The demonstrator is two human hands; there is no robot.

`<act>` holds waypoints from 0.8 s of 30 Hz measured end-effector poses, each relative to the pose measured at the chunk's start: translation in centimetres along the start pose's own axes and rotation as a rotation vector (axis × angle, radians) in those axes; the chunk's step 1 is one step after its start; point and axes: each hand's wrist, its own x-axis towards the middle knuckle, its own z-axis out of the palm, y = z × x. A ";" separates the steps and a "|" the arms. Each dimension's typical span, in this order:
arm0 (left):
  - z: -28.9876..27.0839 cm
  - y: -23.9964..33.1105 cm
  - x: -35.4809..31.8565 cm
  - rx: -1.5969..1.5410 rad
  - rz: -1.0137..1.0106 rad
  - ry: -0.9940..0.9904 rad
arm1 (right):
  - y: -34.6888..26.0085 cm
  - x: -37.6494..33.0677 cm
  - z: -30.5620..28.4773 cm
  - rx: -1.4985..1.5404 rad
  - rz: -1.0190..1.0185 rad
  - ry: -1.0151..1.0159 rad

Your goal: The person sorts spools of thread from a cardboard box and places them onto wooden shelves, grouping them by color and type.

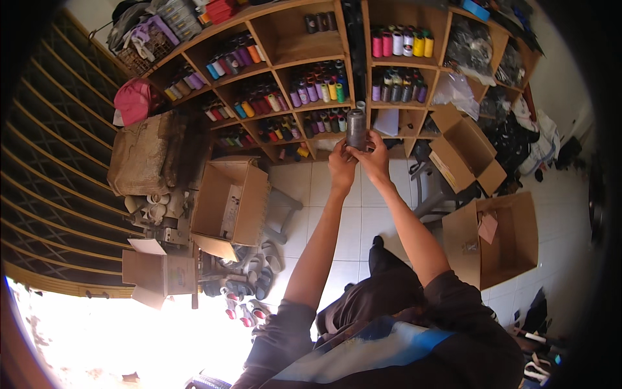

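Left hand (pixel 341 167) and right hand (pixel 374 159) have fingers clamped low on dark spool (pixel 356 129), likely keeping it upright, before shelf's (pixel 288 47) lower edge.

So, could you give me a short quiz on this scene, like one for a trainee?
1. What do the left hand and right hand hold together?
2. True or false: the pink cap is to the right of both hands.
3. What lies just left of the left forearm: (a) plates, (b) footwear or (c) books?

Key:
1. A dark spool.
2. False; the pink cap is to their left.
3. (b).
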 end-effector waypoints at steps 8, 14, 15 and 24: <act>-7.2 0.7 10.8 0.145 0.188 0.187 | -1.0 8.6 10.8 0.068 -0.030 -0.122; -9.2 1.8 21.5 0.203 0.247 0.152 | 0.1 18.6 16.6 0.139 -0.127 -0.080; -8.7 2.7 23.4 0.195 0.254 0.140 | 0.5 20.6 17.2 0.096 -0.158 -0.050; -9.5 -2.4 36.9 0.209 0.241 0.181 | 6.5 32.1 22.8 -0.123 -0.202 0.052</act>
